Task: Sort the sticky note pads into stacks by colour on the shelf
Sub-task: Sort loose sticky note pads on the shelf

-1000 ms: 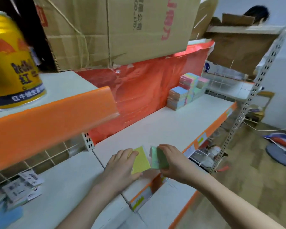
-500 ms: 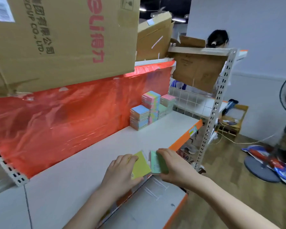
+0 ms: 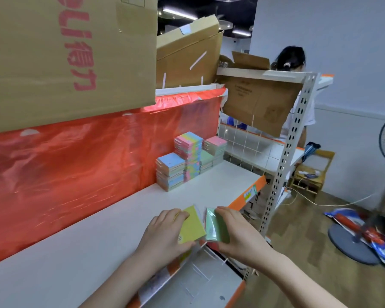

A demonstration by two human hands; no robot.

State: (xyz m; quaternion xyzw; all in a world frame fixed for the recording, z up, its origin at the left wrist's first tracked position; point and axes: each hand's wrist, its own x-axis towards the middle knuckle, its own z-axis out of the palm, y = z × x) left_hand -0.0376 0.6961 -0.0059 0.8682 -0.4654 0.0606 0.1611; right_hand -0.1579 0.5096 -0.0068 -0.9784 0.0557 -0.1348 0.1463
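Hands barely shift vs half a second ago; mostly the head has swung right, so the stacks at the far end sit more central. Left hand (image 3: 165,236) pinches a yellow pad (image 3: 191,225), thumb under its near edge, fingers curled over the top left corner. Right hand (image 3: 238,234) grips a green pad (image 3: 216,227) in glossy wrap, fingers curled over its right edge. Both pads sit just beside each other at the front lip of the shelf (image 3: 111,230). Judgement: light, fairly stiff blocks, film likely slippery, so pinch across opposite edges rather than the flat face; loose sheets could fan if unwrapped. Further along, against the red plastic sheet (image 3: 76,163), stand the sorted stacks: blue stack (image 3: 170,172), multicolour stack (image 3: 189,154), pink stack (image 3: 215,144), with green pads between them. Well apart from the hands.
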